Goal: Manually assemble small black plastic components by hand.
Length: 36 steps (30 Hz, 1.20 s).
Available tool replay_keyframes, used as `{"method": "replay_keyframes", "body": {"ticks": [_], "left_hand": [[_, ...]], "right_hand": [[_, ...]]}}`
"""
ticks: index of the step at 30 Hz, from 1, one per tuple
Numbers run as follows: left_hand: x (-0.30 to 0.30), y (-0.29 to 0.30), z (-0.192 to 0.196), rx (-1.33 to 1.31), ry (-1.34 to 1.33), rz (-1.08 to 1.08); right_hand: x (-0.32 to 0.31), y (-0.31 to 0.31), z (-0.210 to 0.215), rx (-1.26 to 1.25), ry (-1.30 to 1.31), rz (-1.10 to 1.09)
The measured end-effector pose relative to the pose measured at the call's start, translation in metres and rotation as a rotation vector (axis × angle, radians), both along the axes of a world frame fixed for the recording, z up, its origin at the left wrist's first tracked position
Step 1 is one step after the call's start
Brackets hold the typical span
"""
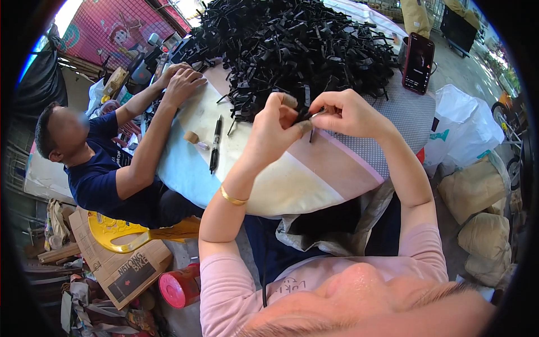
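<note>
Both hands meet above the round table at the near edge of a large pile of small black strap-like pieces [297, 50]. My left hand [270, 126] pinches one small black piece [304, 114] between thumb and forefinger, whose tips look wrapped in tan tape. From the other side, my right hand [356, 116] is closed in a pinch at the same piece. Something thin and light-coloured shows by its fingertips, too small to make out. A thin black strip [311, 136] hangs just below the fingers.
A black pen [215, 144] and a small cork-like stub [191, 137] lie left on the table [264, 191]. A phone [419, 63] stands at the right. A co-worker [112, 157] sits at the left, hands by the pile. Plastic bags [463, 121] stand right of the table.
</note>
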<state>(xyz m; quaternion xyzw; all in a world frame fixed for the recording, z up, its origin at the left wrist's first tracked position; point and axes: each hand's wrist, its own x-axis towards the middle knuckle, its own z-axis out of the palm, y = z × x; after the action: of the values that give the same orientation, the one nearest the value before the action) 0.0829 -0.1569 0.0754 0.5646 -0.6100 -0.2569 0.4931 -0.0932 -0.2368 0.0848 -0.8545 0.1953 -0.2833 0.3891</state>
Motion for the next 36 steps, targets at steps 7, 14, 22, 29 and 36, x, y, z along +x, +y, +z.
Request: {"method": "replay_keyframes", "body": {"ticks": [7,14,22,29,36], "left_hand": [[0.017,0.001,-0.004,0.393,-0.295,-0.622],[0.018,-0.004,0.005,0.084,-0.197,-0.136],[0.013,-0.012,-0.003,0.069,0.558,-0.504],[0.000,-0.011,-0.009,-0.071,0.934,-0.359],[-0.002,-0.010,-0.011,-0.073,0.576,-0.293]], "right_hand": [[0.013,-0.005,-0.036,-0.647,0.398,-0.197],[0.011,-0.011,-0.027,-0.420,0.081,-0.227],[0.014,0.000,-0.018,0.141,-0.214,0.023],[0.013,0.010,-0.010,0.088,-0.168,-0.066],[0.016,0.005,-0.018,0.221,-0.449,-0.036]]}}
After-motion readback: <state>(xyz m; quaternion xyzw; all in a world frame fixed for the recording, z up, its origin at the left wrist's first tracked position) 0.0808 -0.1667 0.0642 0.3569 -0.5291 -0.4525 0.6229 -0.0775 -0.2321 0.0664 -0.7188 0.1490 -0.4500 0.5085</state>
